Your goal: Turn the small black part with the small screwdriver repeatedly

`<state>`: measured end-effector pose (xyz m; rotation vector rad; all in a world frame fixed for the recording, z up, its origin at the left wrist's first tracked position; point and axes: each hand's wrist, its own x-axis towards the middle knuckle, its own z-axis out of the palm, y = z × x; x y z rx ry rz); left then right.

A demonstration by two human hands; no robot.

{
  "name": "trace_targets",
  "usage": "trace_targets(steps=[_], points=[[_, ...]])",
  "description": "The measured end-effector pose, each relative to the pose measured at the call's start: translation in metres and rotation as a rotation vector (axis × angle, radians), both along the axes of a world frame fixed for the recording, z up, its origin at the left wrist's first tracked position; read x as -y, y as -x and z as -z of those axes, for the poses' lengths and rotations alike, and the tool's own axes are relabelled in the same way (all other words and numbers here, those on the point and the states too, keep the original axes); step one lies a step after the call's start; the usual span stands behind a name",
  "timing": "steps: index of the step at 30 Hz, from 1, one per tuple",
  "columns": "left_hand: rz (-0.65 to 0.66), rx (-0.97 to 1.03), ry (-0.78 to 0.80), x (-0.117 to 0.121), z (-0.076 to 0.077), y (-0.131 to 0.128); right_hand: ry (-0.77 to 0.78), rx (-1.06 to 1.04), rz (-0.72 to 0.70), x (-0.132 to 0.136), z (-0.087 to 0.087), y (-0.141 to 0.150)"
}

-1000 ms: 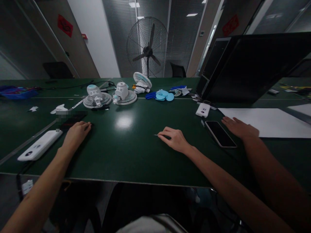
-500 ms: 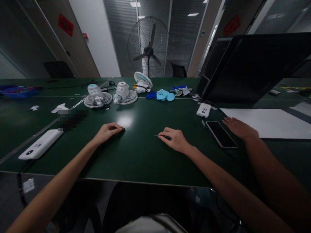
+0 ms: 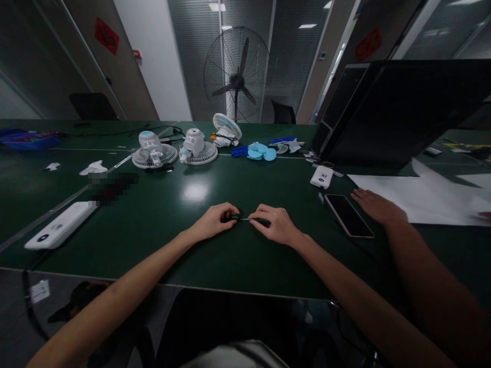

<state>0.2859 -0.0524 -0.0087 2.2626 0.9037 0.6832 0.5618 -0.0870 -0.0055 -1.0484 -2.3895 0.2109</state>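
My left hand (image 3: 217,221) is closed around a small dark object (image 3: 235,217) with a greenish tint, whose kind I cannot make out. In my right hand (image 3: 276,225) is a small screwdriver (image 3: 264,222) with a dark handle, pinched between thumb and fingers. Its thin metal shaft points left, and the tip is at or very close to the dark object; contact cannot be made out. Both hands are low over the green table (image 3: 215,266), near its front edge.
Another person's hand (image 3: 378,207) rests flat beside a phone (image 3: 349,215) and white paper (image 3: 399,197). White power strips (image 3: 322,176) (image 3: 61,225) lie on both sides. Small fans (image 3: 153,153), light-blue fan blades (image 3: 261,152) and a large black monitor (image 3: 406,112) stand farther back.
My left hand has moved right with the dark object, up to the screwdriver tip. My right hand has stayed nearly still. The white paper at the right has been partly lifted.
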Motion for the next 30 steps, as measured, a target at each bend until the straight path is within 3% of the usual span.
trace_targets(steps=[30], points=[[0.081,0.032,0.062,0.001,-0.002,-0.002,0.016,-0.042,-0.050,0.001,-0.004,0.013]])
